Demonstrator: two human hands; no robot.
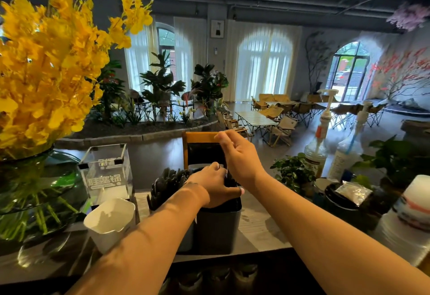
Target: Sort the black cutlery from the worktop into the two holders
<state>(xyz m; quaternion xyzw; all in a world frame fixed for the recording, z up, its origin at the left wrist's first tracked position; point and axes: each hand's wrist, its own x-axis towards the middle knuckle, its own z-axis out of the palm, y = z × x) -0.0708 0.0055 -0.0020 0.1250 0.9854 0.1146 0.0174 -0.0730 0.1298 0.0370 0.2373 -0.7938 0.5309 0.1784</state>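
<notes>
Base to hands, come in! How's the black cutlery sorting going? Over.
Left hand curled at dark holder mouth, grasp hidden. Right hand above, loose, empty. Black cutlery bunched upright left of it. Nothing blocking.

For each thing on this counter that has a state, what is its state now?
Tall dark grey plastic holder: upright, mouth covered by the left hand.
Paler grey holder beside it: upright, packed with black cutlery.
White plastic jug: upright, looks empty.
Left hand: fingers curled over the dark holder; grip hidden.
Right hand: raised, loosely curled, nothing visible in it.
Clear pump bottle: upright, pump fitted.
</notes>
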